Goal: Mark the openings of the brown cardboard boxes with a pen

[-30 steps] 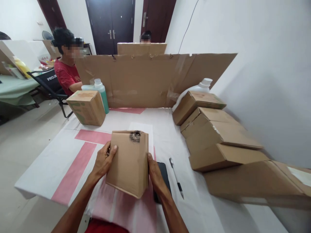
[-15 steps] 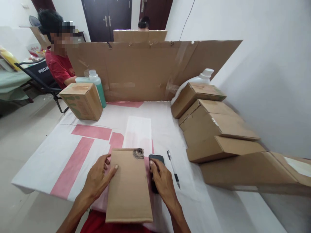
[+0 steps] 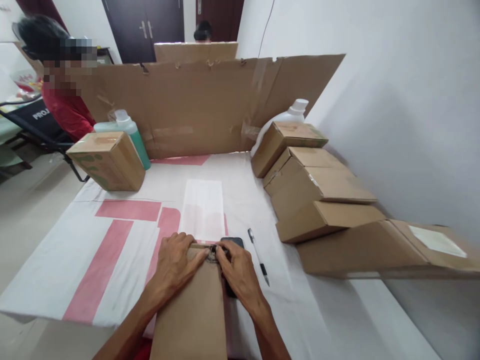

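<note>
1. The flat carton (image 3: 193, 305) lies on the worktop (image 3: 112, 250) at 6 o'clock, its near end hanging past the worktop's near edge, its far end under both hands.
2. The left hand (image 3: 176, 260) lies palm-down on the carton's far left corner, its fingers spread narrow and pressing at the edge. It holds nothing clamped.
3. The right hand (image 3: 238, 270) meets it from 3 o'clock, its fingertips pinched at a dark smudge (image 3: 213, 252) on the far edge. Whether they grip a flap or only press cannot be told.
4. A phone (image 3: 230, 243) lies partly under the right hand and touches the carton's right edge. A push to the right would likely drag it along.
5. A pen (image 3: 258, 256) lies just beside it at 3 o'clock. It is loose and may roll if it is nudged.
6. The overhanging near end could tip the carton off the worktop if both hands lift together.
7. Stacked boxes (image 3: 318, 190) lean along the wall at 2 o'clock. A box (image 3: 108, 160) and a green bottle (image 3: 129, 132) stand at 10 o'clock, well apart from the hands.
8. A cardboard screen (image 3: 202, 105) stands at 12 o'clock. A person in red (image 3: 69, 112) sits beyond it, at 10 o'clock.
</note>
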Tool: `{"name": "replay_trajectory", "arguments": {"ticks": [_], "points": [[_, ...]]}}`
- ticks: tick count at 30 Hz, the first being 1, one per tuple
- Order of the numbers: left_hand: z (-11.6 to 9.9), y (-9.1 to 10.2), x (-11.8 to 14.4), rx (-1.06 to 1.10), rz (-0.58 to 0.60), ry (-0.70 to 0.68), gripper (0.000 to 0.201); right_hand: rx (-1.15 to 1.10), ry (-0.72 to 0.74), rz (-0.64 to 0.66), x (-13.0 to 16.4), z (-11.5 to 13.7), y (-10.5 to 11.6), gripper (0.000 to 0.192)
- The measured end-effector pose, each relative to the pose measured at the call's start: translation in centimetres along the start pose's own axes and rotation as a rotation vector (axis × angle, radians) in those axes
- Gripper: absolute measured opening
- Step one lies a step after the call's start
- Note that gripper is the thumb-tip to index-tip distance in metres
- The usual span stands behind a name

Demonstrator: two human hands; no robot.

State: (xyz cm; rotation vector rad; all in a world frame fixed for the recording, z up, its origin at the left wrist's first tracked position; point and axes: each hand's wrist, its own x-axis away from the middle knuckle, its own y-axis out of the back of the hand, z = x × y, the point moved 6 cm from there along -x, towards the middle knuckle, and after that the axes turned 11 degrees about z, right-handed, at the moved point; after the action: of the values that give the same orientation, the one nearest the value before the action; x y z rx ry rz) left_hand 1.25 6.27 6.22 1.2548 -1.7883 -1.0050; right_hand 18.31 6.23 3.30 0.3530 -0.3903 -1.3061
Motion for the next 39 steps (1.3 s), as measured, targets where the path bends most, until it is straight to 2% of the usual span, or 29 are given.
{"name": "replay_trajectory", "arguments": {"ticks": [5, 8, 15, 16, 18, 21, 24, 26, 28, 31, 35, 37, 39], "points": [[-1.8, -0.2, -0.9, -0.115, 0.006, 0.064, 0.04, -0.033, 0.007, -0.048, 1.7, -0.8, -0.1, 0.033], [-2.4, -0.6, -1.4, -0.137, 0.025, 0.082, 0.036, -0.015, -0.006, -0.056, 1.6, -1.3, -0.3, 0.031], [-3.0, -1.6, -1.1, -0.026, 0.069, -0.022, 0.012, 0.091, -0.051, 0.025, 0.8, -0.3, -0.4, 0.031], [-3.0, -1.7, -1.0, 0.017, 0.061, -0.055, 0.01, 0.06, -0.039, 0.04, 0.9, -0.1, -0.2, 0.031], [-3.1, -1.7, -0.8, 0.117, 0.039, -0.161, 0.02, -0.036, -0.033, 0.041, 1.3, -0.5, 0.6, 0.033], [-3.5, -1.4, -0.2, 0.175, 0.002, -0.323, 0.018, -0.046, -0.168, -0.091, 2.4, -3.4, 3.3, 0.041], [-3.8, -1.3, 0.1, 0.1, -0.025, -0.385, 0.013, 0.271, -0.388, -0.218, 3.7, -7.1, 6.0, 0.03], [-3.9, -1.4, 0.1, 0.071, -0.018, -0.396, 0.01, 0.448, -0.498, -0.172, 4.0, -9.1, 6.7, 0.018], [-3.9, -1.5, 0.1, 0.072, 0.0, -0.397, 0.008, 0.476, -0.554, -0.098, 4.1, -10.5, 6.5, 0.013], [-3.8, -1.9, -0.1, 0.078, 0.047, -0.377, 0.01, 0.362, -0.543, -0.106, 3.9, -11.2, 6.0, 0.017], [-3.8, -2.1, -0.1, 0.089, 0.093, -0.354, 0.012, 0.241, -0.497, -0.145, 3.9, -10.9, 5.8, 0.022], [-3.7, -1.8, -0.1, 0.123, 0.094, -0.345, 0.007, 0.003, -0.419, -0.179, 3.9, -9.9, 5.7, 0.025], [-3.6, -1.4, 0.1, 0.174, 0.081, -0.342, 0.012, -0.37, -0.295, -0.219, 3.9, -8.1, 5.3, 0.031]]}}
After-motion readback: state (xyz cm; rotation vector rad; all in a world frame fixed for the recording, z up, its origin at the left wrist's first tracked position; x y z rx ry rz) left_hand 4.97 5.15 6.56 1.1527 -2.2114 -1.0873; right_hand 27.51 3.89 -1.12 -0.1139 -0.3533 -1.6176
